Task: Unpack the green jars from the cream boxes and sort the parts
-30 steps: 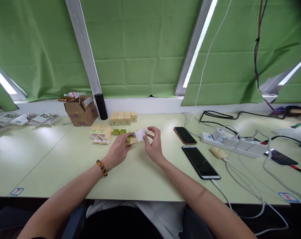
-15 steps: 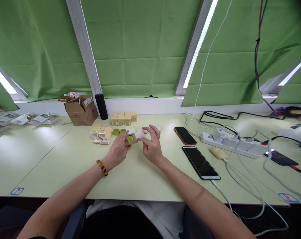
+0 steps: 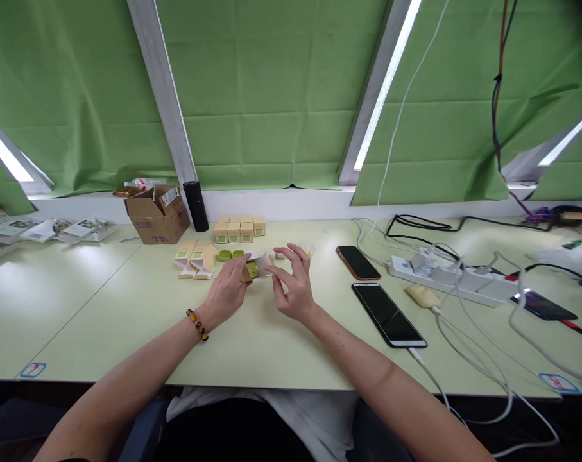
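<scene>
We grip a small open box (image 3: 256, 264) with our left hand (image 3: 229, 285), a green piece showing inside it, while the fingertips of our right hand (image 3: 293, 282) pinch its white flap. It sits low over the counter (image 3: 127, 308), toward the far edge, just before two green lids (image 3: 230, 255) and the folded boxes (image 3: 195, 258).

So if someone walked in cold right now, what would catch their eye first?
Probably the two bare hands meeting mid-table: the left hand holds a small tan cardboard box with a green round item inside, and the right hand works at its white flap. Behind them stands a row of closed tan cartons; to the right, two dark smartphones lie beside a white power strip tangled in cables.
</scene>
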`<state>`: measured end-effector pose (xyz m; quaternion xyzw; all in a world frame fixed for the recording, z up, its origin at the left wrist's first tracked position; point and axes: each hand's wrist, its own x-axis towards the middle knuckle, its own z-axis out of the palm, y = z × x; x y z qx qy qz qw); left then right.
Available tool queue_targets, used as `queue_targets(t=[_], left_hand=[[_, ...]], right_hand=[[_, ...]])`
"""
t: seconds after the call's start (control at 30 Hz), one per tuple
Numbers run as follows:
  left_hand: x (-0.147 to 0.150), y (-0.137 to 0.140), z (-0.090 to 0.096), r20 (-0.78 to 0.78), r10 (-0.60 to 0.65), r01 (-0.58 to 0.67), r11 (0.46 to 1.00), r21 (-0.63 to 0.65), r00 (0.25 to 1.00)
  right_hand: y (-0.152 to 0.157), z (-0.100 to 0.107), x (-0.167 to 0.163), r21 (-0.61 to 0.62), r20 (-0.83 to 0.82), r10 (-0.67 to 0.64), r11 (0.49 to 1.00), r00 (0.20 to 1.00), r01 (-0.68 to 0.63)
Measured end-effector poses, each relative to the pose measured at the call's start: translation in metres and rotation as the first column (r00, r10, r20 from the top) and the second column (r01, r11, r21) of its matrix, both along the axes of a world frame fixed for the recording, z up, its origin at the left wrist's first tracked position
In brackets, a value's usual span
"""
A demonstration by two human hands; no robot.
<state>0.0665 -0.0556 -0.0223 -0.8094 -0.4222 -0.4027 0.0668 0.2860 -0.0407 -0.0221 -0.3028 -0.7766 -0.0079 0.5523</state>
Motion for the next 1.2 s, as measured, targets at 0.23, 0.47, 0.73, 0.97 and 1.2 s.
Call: queue_targets(t=[0.23,0.47,0.73,0.97,1.2], left_hand=[[0.002,-0.004,0.002,-0.218,-0.018,0.049,0.99,0.134,0.976],[0.002,-0.006,-0.004,-0.389,0.1,0.009,0.963,0.269,0.916],[-0.003,0.001,0.002,-0.263,0.156,-0.104,0.975,0.199,0.952],[-0.02,0.012,0.01,-0.069,0.171,-0.158,0.974,0.163,0.983],[-0.026,0.025,0.004,0.405,0.012,0.013,0.998,-0.058,0.914]], right_hand=[[-0.008,0.004,-0.01,-0.061,-0.008,-0.052,0.997,0.999,0.052],[-0.001,-0.006,-0.016,-0.274,-0.07,-0.081,0.96,0.994,0.059],[0.012,-0.005,-0.014,-0.458,-0.46,0.062,0.838,0.886,-0.296],[0.023,-0.006,-0.006,-0.553,-0.691,-0.022,0.66,0.722,-0.509],[0.032,-0.014,-0.003,-0.591,-0.508,0.054,0.704,0.859,-0.394]])
